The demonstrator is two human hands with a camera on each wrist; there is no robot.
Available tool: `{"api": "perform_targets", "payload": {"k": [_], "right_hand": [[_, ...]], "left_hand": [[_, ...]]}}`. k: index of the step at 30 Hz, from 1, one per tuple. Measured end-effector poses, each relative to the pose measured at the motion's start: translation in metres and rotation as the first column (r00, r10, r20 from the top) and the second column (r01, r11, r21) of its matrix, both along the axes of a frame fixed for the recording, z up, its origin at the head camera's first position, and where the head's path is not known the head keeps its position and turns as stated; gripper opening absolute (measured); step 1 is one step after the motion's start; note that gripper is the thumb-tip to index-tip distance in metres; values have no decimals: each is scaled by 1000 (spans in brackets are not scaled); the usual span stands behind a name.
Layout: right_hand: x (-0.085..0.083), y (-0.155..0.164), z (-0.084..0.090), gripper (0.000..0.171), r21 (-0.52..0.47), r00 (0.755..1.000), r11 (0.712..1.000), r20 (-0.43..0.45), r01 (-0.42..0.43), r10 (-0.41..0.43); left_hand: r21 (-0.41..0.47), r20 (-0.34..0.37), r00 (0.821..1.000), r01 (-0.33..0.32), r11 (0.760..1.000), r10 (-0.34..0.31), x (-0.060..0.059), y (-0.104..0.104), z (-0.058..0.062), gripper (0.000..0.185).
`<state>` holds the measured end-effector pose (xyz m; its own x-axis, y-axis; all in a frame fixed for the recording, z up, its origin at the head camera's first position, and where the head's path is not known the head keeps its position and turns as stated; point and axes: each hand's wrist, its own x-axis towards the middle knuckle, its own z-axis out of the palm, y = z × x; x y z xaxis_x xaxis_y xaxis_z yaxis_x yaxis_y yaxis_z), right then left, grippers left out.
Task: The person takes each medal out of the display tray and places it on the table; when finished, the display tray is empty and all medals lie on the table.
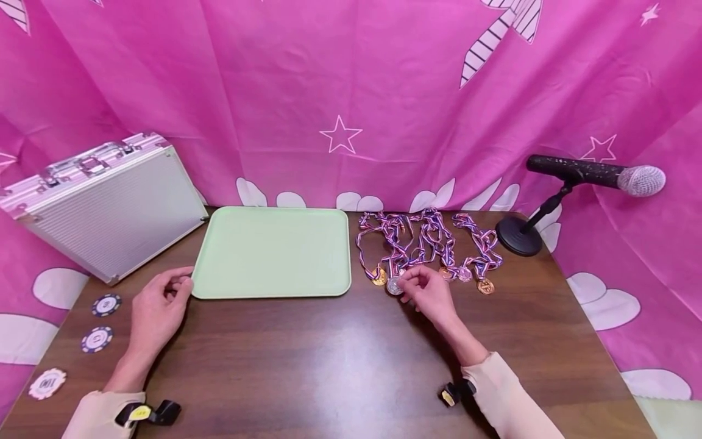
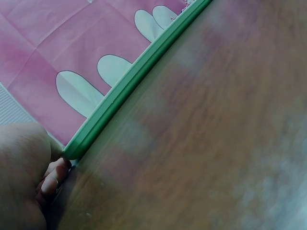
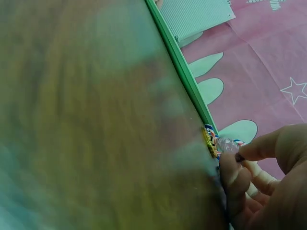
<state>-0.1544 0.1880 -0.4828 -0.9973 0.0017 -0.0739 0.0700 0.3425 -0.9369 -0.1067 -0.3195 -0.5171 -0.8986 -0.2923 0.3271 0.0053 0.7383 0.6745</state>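
Observation:
A pale green tray (image 1: pixel 274 253) lies on the table. My left hand (image 1: pixel 159 305) pinches its near left corner; in the left wrist view the thumb and fingers meet at the end of the green rim (image 2: pixel 110 108). To the tray's right lie several medals on tangled striped ribbons (image 1: pixel 433 235). My right hand (image 1: pixel 430 296) pinches the edge of a silver medal (image 1: pixel 393 285), also visible between thumb and finger in the right wrist view (image 3: pixel 228 145). Beside it is a gold medal (image 1: pixel 379 276). Farther right lies a bronze-coloured medal (image 1: pixel 485 286).
A silver aluminium case (image 1: pixel 120 210) stands at the back left. Several poker chips, among them a white one (image 1: pixel 47 383), lie along the table's left side. At the back right stands a microphone (image 1: pixel 598 174) on a round black base (image 1: pixel 518 236). A pink curtain (image 1: pixel 285 91) hangs behind.

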Motion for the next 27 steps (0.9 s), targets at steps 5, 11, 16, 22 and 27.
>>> {"api": "perform_targets", "payload": {"k": [5, 11, 16, 22, 27], "right_hand": [[0, 5, -13, 6, 148, 986, 989, -163, -10, 35], [-11, 18, -49, 13, 360, 943, 931, -325, 53, 72], [-15, 22, -63, 19, 486, 923, 869, -369, 90, 111], [-16, 22, -64, 20, 500, 924, 860, -368, 100, 106], [-15, 23, -63, 17, 471, 913, 876, -394, 100, 108]], "left_hand": [[-3, 7, 1000, -3, 1000, 3, 0, 1, 0, 27], [-2, 12, 1000, -5, 1000, 5, -1, 2, 0, 27], [14, 23, 1000, -6, 1000, 6, -2, 2, 0, 28], [20, 34, 999, -11, 1000, 11, -1, 4, 2, 29], [13, 40, 999, -1, 1000, 1, -3, 3, 3, 30]]}}
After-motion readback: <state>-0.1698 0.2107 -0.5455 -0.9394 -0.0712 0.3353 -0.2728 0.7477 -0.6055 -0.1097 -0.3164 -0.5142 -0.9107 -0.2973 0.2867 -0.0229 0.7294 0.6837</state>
